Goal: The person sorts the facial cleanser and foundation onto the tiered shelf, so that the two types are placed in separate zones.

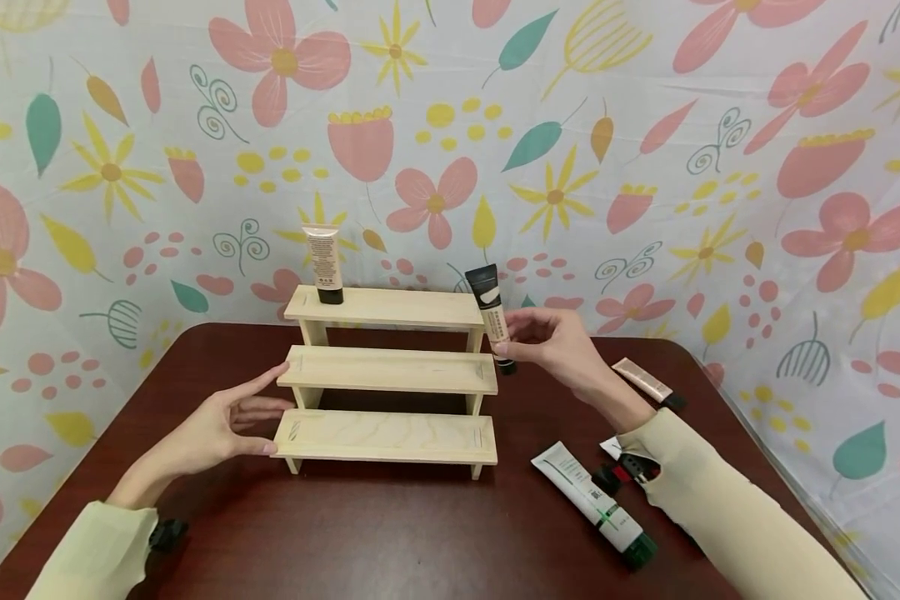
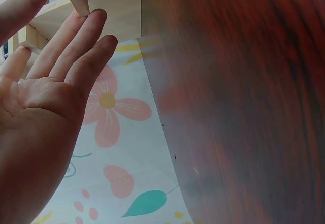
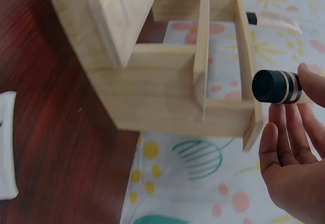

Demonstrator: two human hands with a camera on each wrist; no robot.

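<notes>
While the left hand [image 1: 228, 425] rests its fingertips along the left end of the wooden rack [image 1: 390, 371], thumb at the bottom shelf [image 1: 390, 435] and forefinger at the middle shelf [image 1: 337, 367], the right hand [image 1: 551, 346] holds a slim black-topped tube [image 1: 492, 317] in the air at the rack's right end. I'd call this the carrying step of setting tubes out on the rack, since one pale tube [image 1: 324, 262] already stands cap-down at the left of the top shelf [image 1: 405, 308]. The next move seems to call for clearing that shelf's edge, straightening the tube and lowering it onto its cap before letting go. The right thumb and fingers pinch it around its lower half; the left hand is not gripping anything, its fingers fairly straight and only touching the wood. As for how the held tube points, its long axis is near upright but tilted: the flat crimped end is up and leaning left, the dark cap down and a little to the right, with printing facing the wearer. Whether it touches the rack I can't tell. On the table [image 1: 330, 533] to the right lie a green-capped white tube [image 1: 588, 500] and a pinkish tube [image 1: 643, 381].
</notes>
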